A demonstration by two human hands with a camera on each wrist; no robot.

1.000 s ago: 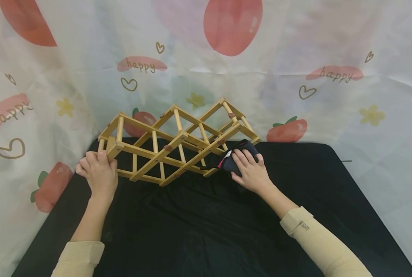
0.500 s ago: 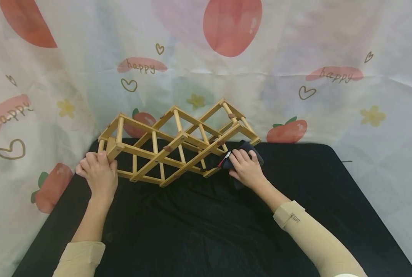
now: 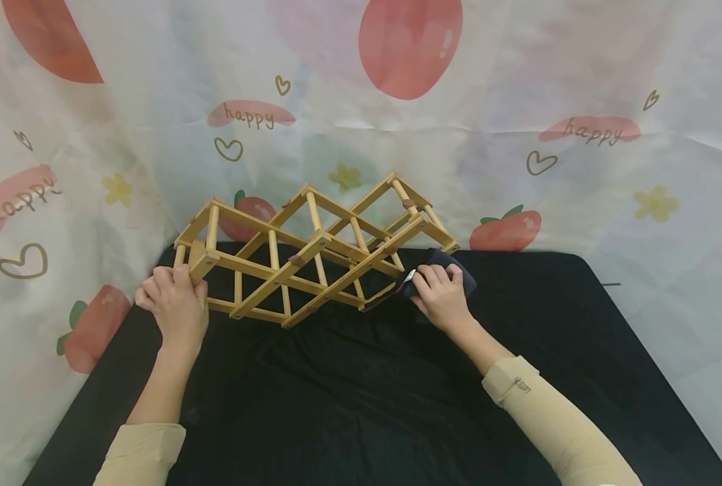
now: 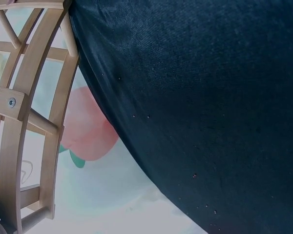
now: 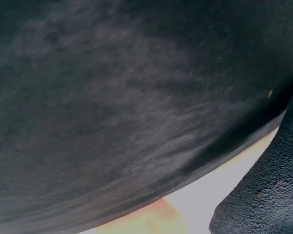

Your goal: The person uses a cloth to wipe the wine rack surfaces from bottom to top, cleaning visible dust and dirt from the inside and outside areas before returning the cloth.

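A folding wooden wine rack [image 3: 276, 273] of crossed slats and round dowels stands at the back of the black-covered table. With curled fingers, my left hand [image 3: 175, 310] grips its near left corner; the rack [image 4: 34, 97] fills the left side of the left wrist view. At the rack's right end my right hand [image 3: 442, 297] holds a dark navy soft pouch-like item [image 3: 467, 277] with a white tag and a thin dark strap trailing left to the rack's lower corner. Part of this dark item [image 5: 268, 190] shows at the lower right of the right wrist view, its surface finely textured.
The black cloth [image 3: 337, 405] covers the table up to its rounded far corners. Close behind hangs a pale curtain [image 3: 488, 67] printed with fruit, hearts and "happy"; it also runs down the left side.
My right hand has drawn the dark item slightly rightward from the rack's lower right opening, closing its fingers more on it. The left hand and the rack have stayed in place.
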